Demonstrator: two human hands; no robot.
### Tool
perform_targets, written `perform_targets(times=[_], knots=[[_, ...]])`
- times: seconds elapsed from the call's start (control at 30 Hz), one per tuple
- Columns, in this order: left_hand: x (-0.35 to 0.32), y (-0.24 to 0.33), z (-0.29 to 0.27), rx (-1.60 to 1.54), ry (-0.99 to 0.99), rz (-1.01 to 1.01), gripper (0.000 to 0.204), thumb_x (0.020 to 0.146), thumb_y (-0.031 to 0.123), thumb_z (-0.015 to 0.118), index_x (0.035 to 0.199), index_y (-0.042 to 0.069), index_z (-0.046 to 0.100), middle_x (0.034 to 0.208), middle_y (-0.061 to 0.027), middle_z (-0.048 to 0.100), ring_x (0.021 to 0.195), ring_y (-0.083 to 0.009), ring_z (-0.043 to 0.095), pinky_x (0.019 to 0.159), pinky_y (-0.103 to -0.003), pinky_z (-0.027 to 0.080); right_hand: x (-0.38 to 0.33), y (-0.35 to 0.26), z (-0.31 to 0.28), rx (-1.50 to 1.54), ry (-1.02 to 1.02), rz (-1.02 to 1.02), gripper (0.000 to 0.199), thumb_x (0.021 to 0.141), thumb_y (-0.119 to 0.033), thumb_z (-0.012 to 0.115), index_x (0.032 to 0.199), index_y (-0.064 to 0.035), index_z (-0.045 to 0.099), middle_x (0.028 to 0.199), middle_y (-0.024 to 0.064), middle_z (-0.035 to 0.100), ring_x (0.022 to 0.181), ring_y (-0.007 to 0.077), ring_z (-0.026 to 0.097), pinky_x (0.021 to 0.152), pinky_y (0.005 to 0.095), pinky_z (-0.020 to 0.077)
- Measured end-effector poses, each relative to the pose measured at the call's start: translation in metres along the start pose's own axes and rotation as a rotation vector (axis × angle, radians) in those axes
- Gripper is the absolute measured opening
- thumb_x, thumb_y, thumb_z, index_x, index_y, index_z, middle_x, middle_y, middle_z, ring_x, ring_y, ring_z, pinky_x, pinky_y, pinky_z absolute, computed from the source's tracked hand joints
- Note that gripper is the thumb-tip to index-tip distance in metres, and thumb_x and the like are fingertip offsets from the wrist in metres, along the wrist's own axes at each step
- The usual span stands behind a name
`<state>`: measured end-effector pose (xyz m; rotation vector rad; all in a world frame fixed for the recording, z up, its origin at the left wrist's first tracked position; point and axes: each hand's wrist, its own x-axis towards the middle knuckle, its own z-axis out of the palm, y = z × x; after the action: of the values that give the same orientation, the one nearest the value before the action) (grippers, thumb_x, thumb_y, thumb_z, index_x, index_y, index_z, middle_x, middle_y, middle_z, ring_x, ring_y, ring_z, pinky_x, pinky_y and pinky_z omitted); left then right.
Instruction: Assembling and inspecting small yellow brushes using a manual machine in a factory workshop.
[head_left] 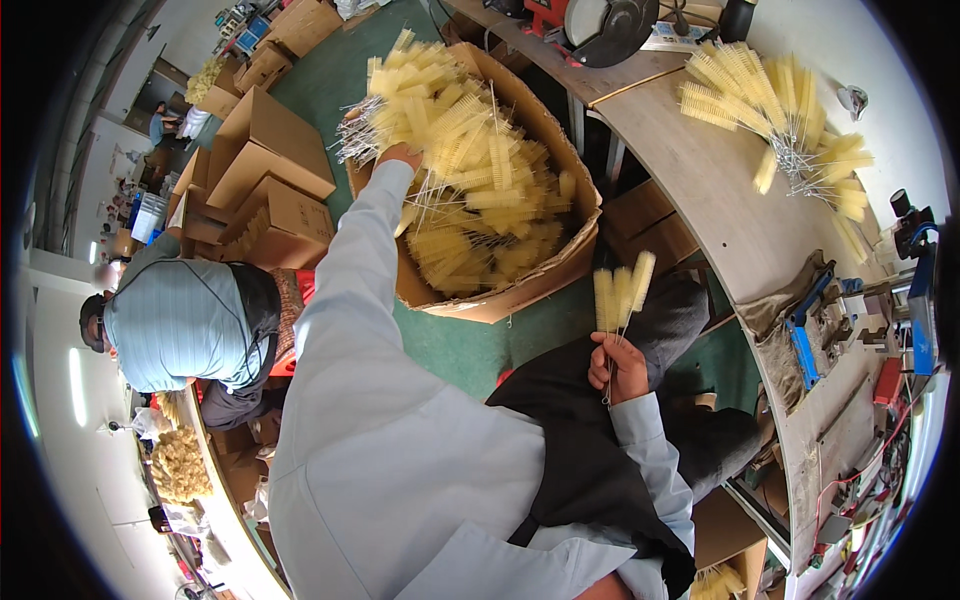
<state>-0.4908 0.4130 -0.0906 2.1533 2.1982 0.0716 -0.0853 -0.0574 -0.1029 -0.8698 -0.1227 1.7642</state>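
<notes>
Yellow-bristled bottle brushes (455, 130) with twisted wire stems are heaped high in a large cardboard box (540, 290) in front of me. My left arm stretches forward to the box. At the heap's near left side, my left hand (402, 156) touches the brushes, its fingers mostly hidden among bristles and wires. Over my lap, my right hand (622, 368) is closed round the wire stems of a few bottle brushes (622, 292). Their yellow heads point upward and fan slightly apart, with the wire ends showing below the fist.
A workbench (690, 150) curves along the right, bearing a pile of bottle brushes (800, 140), a blue-handled tool (803, 352) and a cutting machine (600, 30). Cardboard cartons (265, 145) stand at the left. Another person (190, 325) sits there, bent over a second bench.
</notes>
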Motion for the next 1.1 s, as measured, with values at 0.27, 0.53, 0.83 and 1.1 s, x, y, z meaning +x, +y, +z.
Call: perform_targets(times=[0.27,0.53,0.83,1.1], knots=[[0.016,0.010,0.024,-0.853,-0.234,0.004,0.041,0.080,0.017,0.072,0.118,0.003,0.068,0.096,-0.0158,0.073,0.070,-0.0210,0.070,0.063,-0.033,0.056,0.002,-0.001,0.002,0.025,0.016,0.026,0.023,0.104,-0.013,0.047,0.116,0.0029,0.056,0.073,0.0067,0.058,0.050,0.0139,0.045,0.046,0.0309,0.0394],[0.008,0.025,-0.006,-0.471,0.206,0.024,0.038,0.086,0.028,0.075,0.112,0.001,0.066,0.076,-0.0096,0.072,0.061,-0.0166,0.067,0.060,-0.031,0.054,0.002,-0.004,0.002,0.020,0.004,0.013,0.024,0.105,-0.014,0.046,0.117,0.0033,0.056,0.074,0.0059,0.057,0.050,0.0132,0.044,0.047,0.0302,0.0392],[-0.076,0.054,-0.078,-0.929,0.433,0.342,0.025,0.094,0.021,0.068,0.105,-0.002,0.066,0.074,-0.0067,0.072,0.062,-0.0164,0.068,0.063,-0.031,0.055,0.003,-0.024,0.028,-0.119,0.029,-0.084,0.018,0.101,-0.007,0.050,0.115,0.0031,0.057,0.078,0.0073,0.061,0.051,0.0102,0.043,0.044,0.0252,0.0353],[-0.223,0.175,-0.095,-1.361,-0.245,0.155,0.034,0.098,0.033,0.065,0.109,0.001,0.061,0.077,-0.0083,0.063,0.050,-0.0146,0.059,0.041,-0.029,0.049,0.034,-0.057,0.106,-0.368,-0.012,-0.347,0.026,0.097,-0.017,0.065,0.114,0.0019,0.059,0.087,0.0044,0.064,0.058,0.0063,0.047,0.049,0.0215,0.0369]])
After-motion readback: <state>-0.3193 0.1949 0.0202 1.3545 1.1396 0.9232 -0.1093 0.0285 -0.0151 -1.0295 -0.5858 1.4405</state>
